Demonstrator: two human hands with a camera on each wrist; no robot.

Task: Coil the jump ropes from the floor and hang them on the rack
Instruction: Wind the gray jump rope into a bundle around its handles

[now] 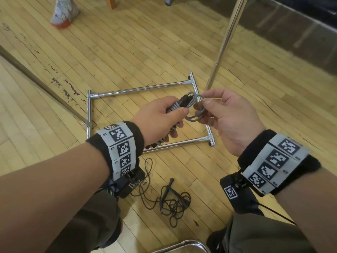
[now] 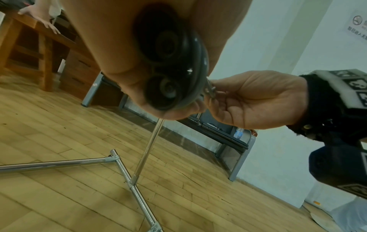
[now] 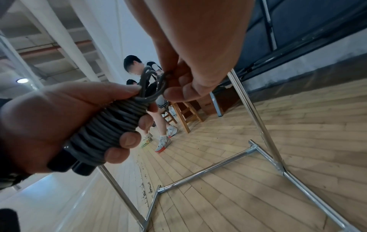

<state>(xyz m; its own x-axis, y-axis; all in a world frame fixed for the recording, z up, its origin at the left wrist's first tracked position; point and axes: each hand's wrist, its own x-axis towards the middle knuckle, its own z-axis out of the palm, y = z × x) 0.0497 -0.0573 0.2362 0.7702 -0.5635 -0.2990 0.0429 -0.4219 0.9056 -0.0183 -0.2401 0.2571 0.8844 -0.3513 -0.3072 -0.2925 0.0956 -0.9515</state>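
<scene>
The left hand (image 1: 160, 115) is gripping the wound grey rope (image 3: 111, 120); the right hand (image 1: 228, 115) is pinching its loose loops (image 1: 197, 108) just beside, above the rack (image 1: 145, 88).

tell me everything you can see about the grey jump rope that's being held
The grey jump rope is a thin, smooth cord, plastic-coated by the look of it, wound in many tight turns around its two black handles, which lie side by side. The left hand grips the wrapped bundle, with the handle ends sticking out past the coils. At the top, a few loose loops stand free, and the right hand pinches them between thumb and fingers. The bundle is held in the air above the rack's chrome base, touching nothing else.
</scene>
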